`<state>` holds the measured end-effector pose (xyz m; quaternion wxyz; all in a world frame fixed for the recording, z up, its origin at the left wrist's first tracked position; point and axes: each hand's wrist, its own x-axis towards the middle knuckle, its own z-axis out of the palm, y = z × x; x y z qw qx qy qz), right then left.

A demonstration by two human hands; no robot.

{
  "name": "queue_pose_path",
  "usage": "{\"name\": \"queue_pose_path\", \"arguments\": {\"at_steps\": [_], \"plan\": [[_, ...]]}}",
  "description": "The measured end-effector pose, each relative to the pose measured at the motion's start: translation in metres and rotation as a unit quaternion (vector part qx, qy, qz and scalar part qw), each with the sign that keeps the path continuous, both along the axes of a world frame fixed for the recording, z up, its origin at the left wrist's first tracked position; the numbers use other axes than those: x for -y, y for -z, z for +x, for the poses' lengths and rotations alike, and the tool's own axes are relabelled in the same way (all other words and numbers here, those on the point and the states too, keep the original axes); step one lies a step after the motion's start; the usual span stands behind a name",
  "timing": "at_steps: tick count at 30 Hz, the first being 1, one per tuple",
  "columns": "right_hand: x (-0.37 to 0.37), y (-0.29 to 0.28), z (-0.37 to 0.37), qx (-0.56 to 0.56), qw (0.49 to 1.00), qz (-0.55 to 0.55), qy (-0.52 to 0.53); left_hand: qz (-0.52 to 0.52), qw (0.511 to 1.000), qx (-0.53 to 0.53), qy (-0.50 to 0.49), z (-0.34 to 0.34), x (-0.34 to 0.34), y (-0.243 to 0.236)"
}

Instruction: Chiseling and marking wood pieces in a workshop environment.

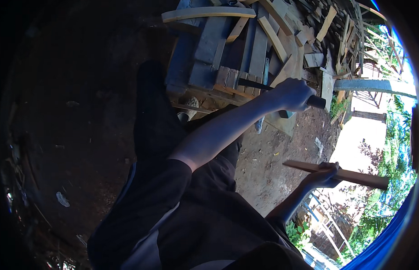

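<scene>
My left hand [297,94] is closed round the thick dark handle of a machete-like knife [253,84]. Its narrow, dark blade runs left, partly behind my wrist, and the tip is at a wooden block [228,77] on the near end of a low bench [208,47]. I cannot tell whether the tip touches the block. Lower right, my right hand [324,175] is wrapped round the middle of a brown wooden strip [364,178], held out over the ground and apart from the bench. Some of its fingers are hidden.
Curved wooden pieces [209,13] lie across the bench's far end. Beyond it spreads a heap of offcuts and slats [328,27]. A pale post [376,86] lies to the right, with bright greenery past it. My trousered legs and a shoe [192,104] are beside the bench.
</scene>
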<state>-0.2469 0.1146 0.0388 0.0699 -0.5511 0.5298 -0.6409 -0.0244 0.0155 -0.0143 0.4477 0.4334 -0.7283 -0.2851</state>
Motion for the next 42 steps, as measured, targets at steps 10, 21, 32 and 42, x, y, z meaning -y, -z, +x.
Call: {"name": "queue_pose_path", "arguments": {"at_steps": [10,21,32,42], "plan": [[0.0,0.031,-0.005,0.038,0.997,0.031,-0.053,-0.022,0.996,0.084,-0.003,-0.023,0.007,0.027],[-0.015,0.046,0.004,0.12,0.984,0.132,-0.002,-0.104,0.989,0.081,-0.064,-0.014,-0.012,0.011],[-0.017,0.048,0.014,0.059,0.974,0.217,-0.029,-0.109,0.991,-0.048,-0.068,0.01,-0.031,-0.016],[-0.018,0.049,0.028,0.039,0.974,0.22,-0.023,-0.048,0.997,-0.03,-0.054,0.02,-0.03,-0.016]]}}
